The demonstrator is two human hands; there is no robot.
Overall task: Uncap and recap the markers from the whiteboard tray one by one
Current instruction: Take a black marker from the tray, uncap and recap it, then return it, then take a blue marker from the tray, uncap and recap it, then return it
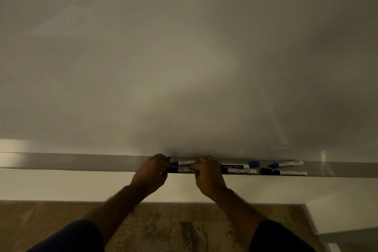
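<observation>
Nearest you, at 6 o'clock: patterned floor [163, 229], both forearms in dark sleeves reaching up toward the whiteboard tray [81, 162], a metal ledge crossing the frame from 9 to 3 o'clock.

Your left hand [152, 172] and right hand [207, 174] sit just below centre, side by side, both over the tray's front edge. Between them runs a black-capped marker [181, 170], lying lengthwise. Left hand is curled around the dark cap end; right hand is closed over the white barrel end. Both grips look pressed onto that one marker, though the fingertips are hidden behind the knuckles, so the exact pinch cannot be told.

Just behind it, a blue marker [183, 162] lies in the tray, its blue end by your left hand.

Toward 3 o'clock in the tray: a green-labelled marker [234, 166], a marker with red print [241, 171], a loose blue cap [254, 163], a second blue marker [286, 163] and a black marker [284, 173]. Some of these look uncapped; blur makes that uncertain.

Farthest: the blank whiteboard [184, 57], filling the top of the frame.

Step in hand, by my reading: pulling the cap off, or pressing it back on, the black-capped marker. No gap shows between cap and barrel, so which one cannot be told.

Next move calls for a straight pull or push along the barrel axis, hands kept level, and enough lift to clear the blue marker behind.
</observation>
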